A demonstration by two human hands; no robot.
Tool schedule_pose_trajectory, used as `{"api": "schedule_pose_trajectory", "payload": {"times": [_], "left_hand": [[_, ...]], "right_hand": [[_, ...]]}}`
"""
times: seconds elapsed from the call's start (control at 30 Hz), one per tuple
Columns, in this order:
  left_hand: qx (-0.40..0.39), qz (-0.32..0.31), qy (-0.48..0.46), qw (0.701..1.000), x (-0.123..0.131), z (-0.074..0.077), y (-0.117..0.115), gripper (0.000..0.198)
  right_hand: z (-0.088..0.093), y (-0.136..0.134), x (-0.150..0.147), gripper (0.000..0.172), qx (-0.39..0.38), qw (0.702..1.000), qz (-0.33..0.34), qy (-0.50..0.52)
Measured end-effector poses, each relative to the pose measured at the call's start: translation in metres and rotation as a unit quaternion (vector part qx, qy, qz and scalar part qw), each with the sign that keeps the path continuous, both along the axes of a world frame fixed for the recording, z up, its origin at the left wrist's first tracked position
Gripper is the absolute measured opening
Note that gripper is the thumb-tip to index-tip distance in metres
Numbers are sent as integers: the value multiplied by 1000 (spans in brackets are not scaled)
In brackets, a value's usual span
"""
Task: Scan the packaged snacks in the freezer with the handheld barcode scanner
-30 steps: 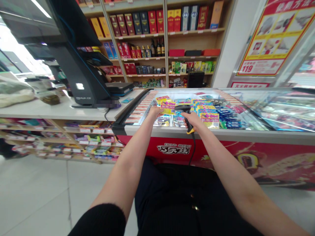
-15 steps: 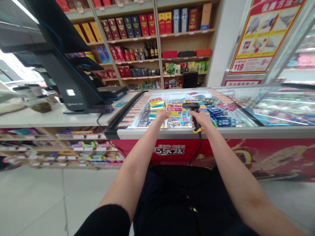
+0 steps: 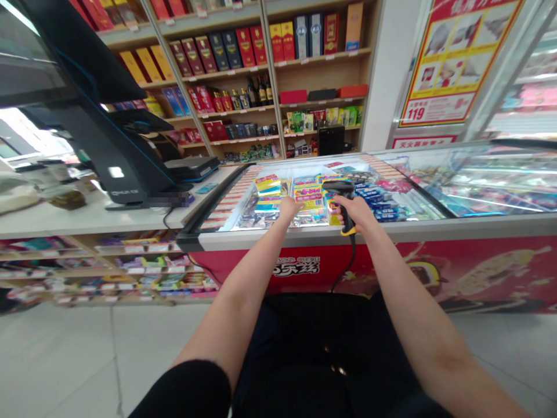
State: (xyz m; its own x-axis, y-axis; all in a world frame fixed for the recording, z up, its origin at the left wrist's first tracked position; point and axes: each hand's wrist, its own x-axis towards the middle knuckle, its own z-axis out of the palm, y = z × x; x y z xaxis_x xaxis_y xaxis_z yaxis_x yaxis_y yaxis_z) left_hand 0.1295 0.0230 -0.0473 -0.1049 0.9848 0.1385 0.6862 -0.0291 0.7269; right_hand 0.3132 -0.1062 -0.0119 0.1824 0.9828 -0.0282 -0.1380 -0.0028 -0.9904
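Observation:
My right hand [image 3: 357, 212] is wrapped round the handle of a black and yellow barcode scanner [image 3: 339, 187], its head pointing left over the freezer and its cord hanging down the front. Close to its left, my left hand [image 3: 289, 210] is closed at the lower left edge of a yellow and pink snack packet [image 3: 308, 193]. Its fingertips are partly hidden. Left of that hand, more yellow, white and blue packets [image 3: 267, 186] lie on the glass top of the chest freezer [image 3: 391, 233]. Another yellow packet [image 3: 333, 213] shows just below the scanner head.
A white counter [image 3: 87, 217] with a black checkout terminal [image 3: 126, 165] adjoins the freezer at the left. Shelves of boxes and bottles [image 3: 256, 93] stand behind. Blue wrapped goods [image 3: 383, 200] are inside the freezer. The scanner's cord [image 3: 347, 270] runs down the red front panel.
The view has shifted slightly, so the counter and shelves sit farther left. The snack packet appears a little lower beside my left hand. My right hand keeps the barcode scanner in nearly the same place.

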Motion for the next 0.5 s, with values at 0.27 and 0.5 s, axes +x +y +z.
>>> {"api": "schedule_pose_trajectory", "payload": {"times": [0.27, 0.5], "left_hand": [[30, 24, 8, 999, 6, 4, -6, 38], [6, 0, -11, 1000, 0, 4, -9, 37]], "right_hand": [[-8, 3, 3, 20, -1, 1000, 8, -4], [-11, 7, -4, 19, -4, 1000, 9, -8]]}}
